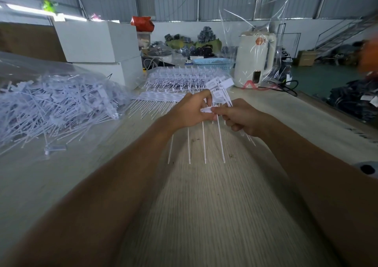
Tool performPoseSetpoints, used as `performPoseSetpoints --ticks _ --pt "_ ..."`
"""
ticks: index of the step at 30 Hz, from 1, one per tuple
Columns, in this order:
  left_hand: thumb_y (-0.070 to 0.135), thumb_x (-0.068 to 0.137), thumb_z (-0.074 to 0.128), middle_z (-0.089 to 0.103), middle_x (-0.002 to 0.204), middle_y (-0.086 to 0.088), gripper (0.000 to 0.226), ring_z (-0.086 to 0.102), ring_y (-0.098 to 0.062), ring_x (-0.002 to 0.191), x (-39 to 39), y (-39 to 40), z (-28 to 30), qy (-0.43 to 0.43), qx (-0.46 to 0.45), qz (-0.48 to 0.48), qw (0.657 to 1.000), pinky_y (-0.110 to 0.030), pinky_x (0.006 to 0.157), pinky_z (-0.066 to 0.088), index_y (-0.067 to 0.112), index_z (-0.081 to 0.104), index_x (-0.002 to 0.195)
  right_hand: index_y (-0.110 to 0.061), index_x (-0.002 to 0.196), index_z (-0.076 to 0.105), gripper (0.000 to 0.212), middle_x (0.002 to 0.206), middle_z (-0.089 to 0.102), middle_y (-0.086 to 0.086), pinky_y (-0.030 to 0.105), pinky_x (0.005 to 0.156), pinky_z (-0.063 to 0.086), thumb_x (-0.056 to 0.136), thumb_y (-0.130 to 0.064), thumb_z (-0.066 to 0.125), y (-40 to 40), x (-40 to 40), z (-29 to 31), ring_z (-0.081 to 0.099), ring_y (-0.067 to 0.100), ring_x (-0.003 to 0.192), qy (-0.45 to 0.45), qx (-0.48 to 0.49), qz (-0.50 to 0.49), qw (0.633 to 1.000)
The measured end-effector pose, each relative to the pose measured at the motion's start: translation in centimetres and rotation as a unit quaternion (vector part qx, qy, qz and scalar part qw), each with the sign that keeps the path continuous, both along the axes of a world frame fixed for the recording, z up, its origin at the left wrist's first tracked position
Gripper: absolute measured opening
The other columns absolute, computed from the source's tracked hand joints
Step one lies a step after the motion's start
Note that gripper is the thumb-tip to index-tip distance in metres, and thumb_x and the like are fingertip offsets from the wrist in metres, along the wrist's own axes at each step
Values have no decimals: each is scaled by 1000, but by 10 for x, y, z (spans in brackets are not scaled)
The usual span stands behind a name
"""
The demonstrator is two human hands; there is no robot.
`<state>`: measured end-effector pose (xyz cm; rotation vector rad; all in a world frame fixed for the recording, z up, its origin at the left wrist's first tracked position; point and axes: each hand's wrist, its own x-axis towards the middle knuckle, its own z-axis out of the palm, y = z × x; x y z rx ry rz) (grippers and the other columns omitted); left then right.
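Above a pale wooden table, my left hand and my right hand meet over a bunch of white plastic tag ties. Both hands have curled fingers. The left holds several ties whose thin tails hang down toward the table. The right pinches a flat tag head between the hands and grips more ties, whose label ends stick up behind the fingers.
A big loose heap of the same ties in clear plastic lies at the left. Neat rows of ties lie behind the hands. Behind them stand white boxes, a blue basket and a white kettle in clear wrap.
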<state>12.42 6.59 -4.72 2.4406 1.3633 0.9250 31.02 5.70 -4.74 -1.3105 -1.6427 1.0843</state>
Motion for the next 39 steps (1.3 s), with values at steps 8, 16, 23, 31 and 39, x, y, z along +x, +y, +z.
performPoseSetpoints --ticks 8,16,23,31,39 --pt "23 91 72 74 102 -1 25 70 -13 95 -13 4 -1 -22 -81 -12 996 -41 94 55 19 70 116 -13 80 58 20 55 41 -3 19 39 19 95 -23 66 2 9 1 28 8 39 57 -54 -59 995" --pt "6 94 57 68 81 -17 14 64 -32 82 -11 4 0 116 -5 -11 993 -47 79 51 0 67 88 -8 72 60 29 55 48 3 20 38 28 95 -25 70 0 5 -5 37 10 40 -36 50 -29 998" --pt "21 96 54 69 76 0 26 65 -18 77 -12 9 -1 117 2 -34 993 -31 69 45 9 73 83 -9 66 68 32 48 58 -11 23 52 35 95 -23 68 2 8 -6 46 0 42 -103 178 -30 978" --pt "3 98 57 73 78 -4 24 65 -3 66 -14 8 -6 22 -39 -71 996 -18 70 48 -2 74 81 -13 86 54 15 72 64 2 15 58 36 94 -16 66 2 2 -4 58 8 62 -202 305 -30 930" --pt "21 83 79 75 90 0 19 69 -16 86 -14 11 -1 24 14 2 1000 -43 84 55 19 77 102 -9 68 60 35 62 60 3 29 58 33 96 -29 61 7 6 -7 51 9 54 -226 259 -91 935"
